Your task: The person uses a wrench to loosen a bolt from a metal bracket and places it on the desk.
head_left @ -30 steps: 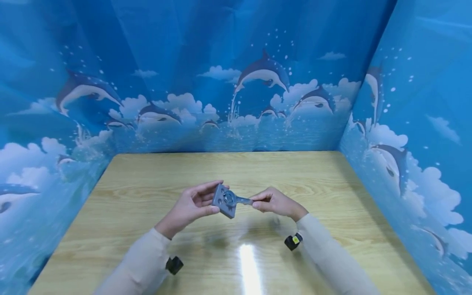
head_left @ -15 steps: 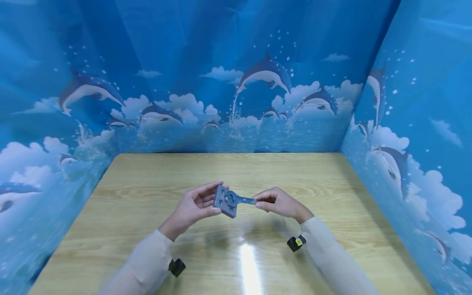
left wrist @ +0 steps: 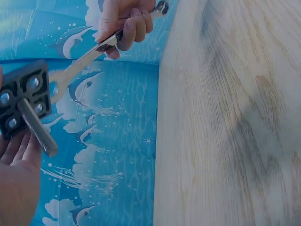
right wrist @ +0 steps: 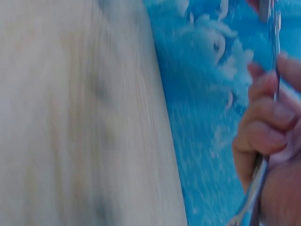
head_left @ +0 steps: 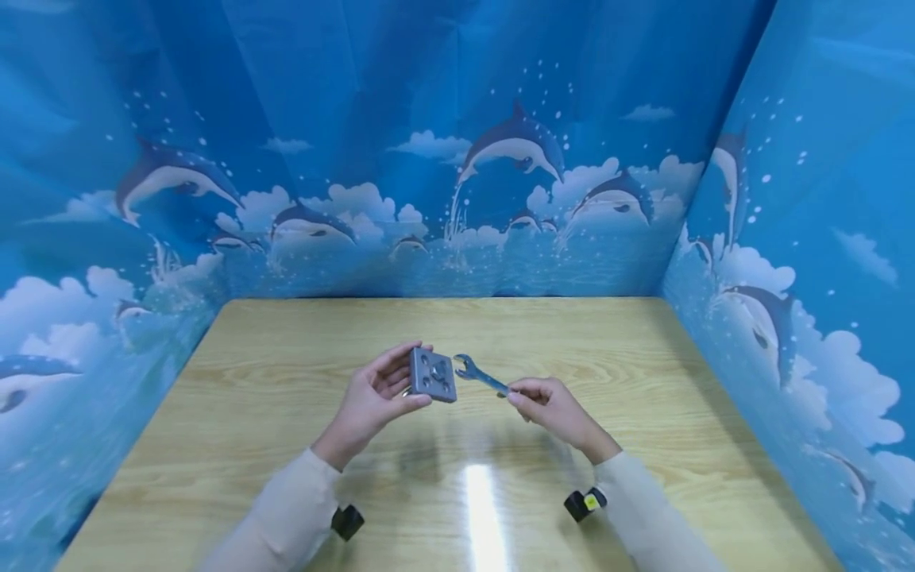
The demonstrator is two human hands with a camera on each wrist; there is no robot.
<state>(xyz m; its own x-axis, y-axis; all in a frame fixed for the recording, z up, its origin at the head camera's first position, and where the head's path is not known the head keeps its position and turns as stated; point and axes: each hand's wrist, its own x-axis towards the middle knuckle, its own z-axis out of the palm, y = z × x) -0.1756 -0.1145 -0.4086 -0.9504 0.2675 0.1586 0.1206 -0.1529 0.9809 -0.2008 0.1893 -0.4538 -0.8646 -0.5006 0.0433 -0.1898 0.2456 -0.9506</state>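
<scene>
Currently, plate: grey, square, holed near its corners, threaded rod projecting; above the table.
Wrench: silvery, open end beside plate; contact I can't judge.
Left hand: pinching plate.
Right hand: fingers gripping wrench.

Blue sheeting stood behind the far edge of the table and along its left and right sides, creased in places and printed with leaping dolphins, white clouds and pale, rippled water. The tabletop showed light, yellowish wood grain and 2 rounded far corners. On its near part lay 1 bright white streak of reflected light.
</scene>
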